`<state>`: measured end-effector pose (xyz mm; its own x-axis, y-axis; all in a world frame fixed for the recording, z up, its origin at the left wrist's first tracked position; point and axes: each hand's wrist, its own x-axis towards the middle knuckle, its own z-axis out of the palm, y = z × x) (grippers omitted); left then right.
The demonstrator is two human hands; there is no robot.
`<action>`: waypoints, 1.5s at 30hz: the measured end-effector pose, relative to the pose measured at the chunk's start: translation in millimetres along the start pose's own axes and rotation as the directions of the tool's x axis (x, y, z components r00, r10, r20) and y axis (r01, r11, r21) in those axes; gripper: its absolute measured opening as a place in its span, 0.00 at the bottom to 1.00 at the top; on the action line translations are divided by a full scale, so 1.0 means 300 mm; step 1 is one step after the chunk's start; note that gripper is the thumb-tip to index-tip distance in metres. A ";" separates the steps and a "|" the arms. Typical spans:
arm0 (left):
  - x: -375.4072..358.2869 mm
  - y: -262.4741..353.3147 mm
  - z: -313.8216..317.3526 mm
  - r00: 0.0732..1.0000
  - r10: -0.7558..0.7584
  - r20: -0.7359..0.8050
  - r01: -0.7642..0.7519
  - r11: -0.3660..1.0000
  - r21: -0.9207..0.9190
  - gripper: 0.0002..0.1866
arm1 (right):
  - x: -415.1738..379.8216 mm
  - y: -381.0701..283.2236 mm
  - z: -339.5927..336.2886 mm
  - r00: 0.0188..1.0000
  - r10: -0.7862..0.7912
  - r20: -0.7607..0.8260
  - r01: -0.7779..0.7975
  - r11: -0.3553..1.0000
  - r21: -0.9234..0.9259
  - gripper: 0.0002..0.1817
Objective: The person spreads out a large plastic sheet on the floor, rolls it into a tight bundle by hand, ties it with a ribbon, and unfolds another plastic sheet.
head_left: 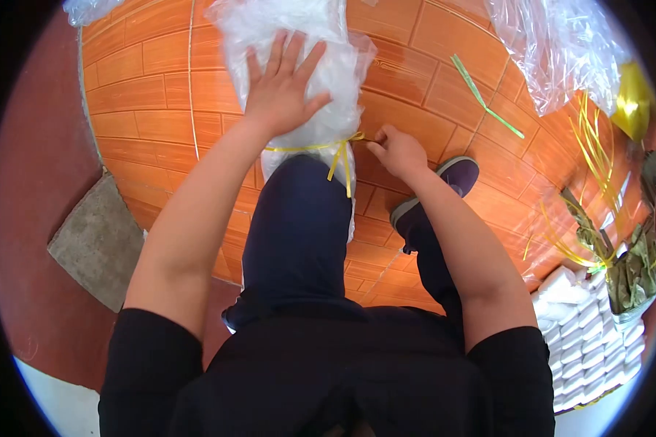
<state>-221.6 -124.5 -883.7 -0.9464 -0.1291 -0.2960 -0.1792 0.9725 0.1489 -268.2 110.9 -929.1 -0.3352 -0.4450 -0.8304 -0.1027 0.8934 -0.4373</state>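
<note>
My left hand lies flat with fingers spread on a bundle of clear plastic bags, which rests on the tiled floor. A yellow plastic strap runs across the bundle and is tied in a knot with a small loop, its loose tails hanging toward me. At the bundle's right edge, my right hand pinches an end of the strap with thumb and finger; the piece in the fingers looks thin and dark. My bent knee presses against the bundle just below the strap.
A green strap piece lies on the orange tiles to the right. More clear plastic, loose yellow straps and stacked white packs are farther right. A grey slab lies at left. My shoe stands near my right hand.
</note>
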 end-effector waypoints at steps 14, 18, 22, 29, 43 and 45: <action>-0.260 -0.066 0.072 0.732 -0.663 -0.158 0.244 0.471 -0.848 0.21 | -0.021 -0.190 0.121 0.983 0.158 0.095 -0.143 0.323 0.936 0.35; -0.406 -0.057 0.230 0.669 -0.478 0.569 0.275 -0.552 -0.787 0.31 | 0.015 -0.333 0.169 0.956 0.032 -0.290 0.232 0.522 0.821 0.36; -0.408 -0.053 0.133 0.853 -0.333 0.402 0.122 -0.622 -0.774 0.33 | -0.330 -0.563 -0.008 0.844 -0.367 -0.390 0.505 0.789 0.349 0.28; -0.550 0.053 0.217 0.495 -0.174 0.851 0.627 -0.607 -0.489 0.35 | -0.035 -0.265 -0.045 0.723 -0.548 -0.422 0.390 0.827 -0.405 0.34; -0.817 0.415 -0.719 0.636 -0.476 0.608 0.264 -0.606 -0.750 0.32 | -0.767 -0.444 -0.264 0.946 -0.040 0.321 -0.077 0.937 0.342 0.46; -0.797 0.490 -0.938 0.756 -0.345 0.556 0.278 -0.600 -0.750 0.37 | -0.988 -0.395 -0.311 0.939 0.076 0.335 -0.271 0.764 0.586 0.42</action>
<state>-97.2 -5.2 -525.6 -0.5043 -0.3254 -0.7999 -0.3568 -0.7651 0.5361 -244.1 142.8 -598.8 -0.0090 -0.3702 -0.9289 0.5609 0.7672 -0.3112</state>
